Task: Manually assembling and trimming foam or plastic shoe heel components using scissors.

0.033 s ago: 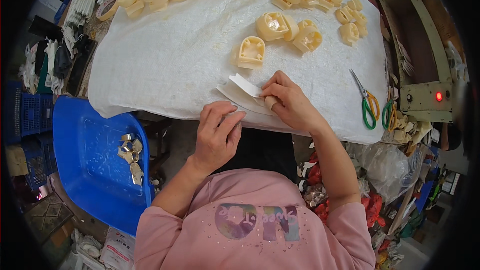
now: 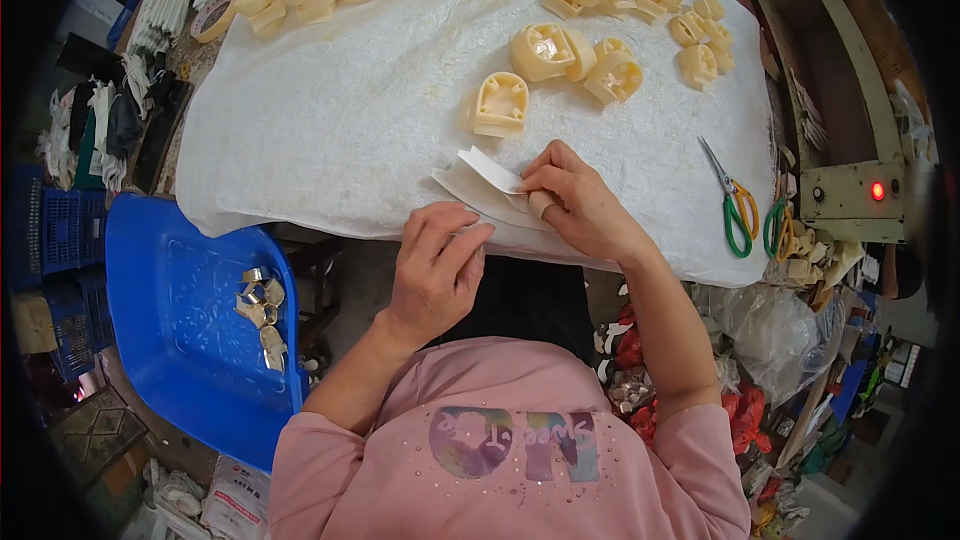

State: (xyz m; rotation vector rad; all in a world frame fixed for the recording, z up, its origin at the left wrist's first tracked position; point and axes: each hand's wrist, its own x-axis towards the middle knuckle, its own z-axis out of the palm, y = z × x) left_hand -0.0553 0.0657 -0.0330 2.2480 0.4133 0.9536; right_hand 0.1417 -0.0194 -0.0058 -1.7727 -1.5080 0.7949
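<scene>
Near the front edge of the cloth-covered table, my right hand pinches a small stack of curved white strips between thumb and fingers. The strips' left ends fan apart, while their right ends are hidden under my fingers. A tan band circles one finger of that hand. My left hand is just left of the strips, at the table edge, with its fingers loosely bent and apart; nothing shows in it. Just beyond the strips sits a cream plastic piece with a rounded, hollow shape and small pegs inside.
More cream pieces lie farther back on the white cloth. Green-and-orange-handled scissors lie at right, near a metal box with a lit red lamp. A blue tub at left holds several shiny metallic pieces.
</scene>
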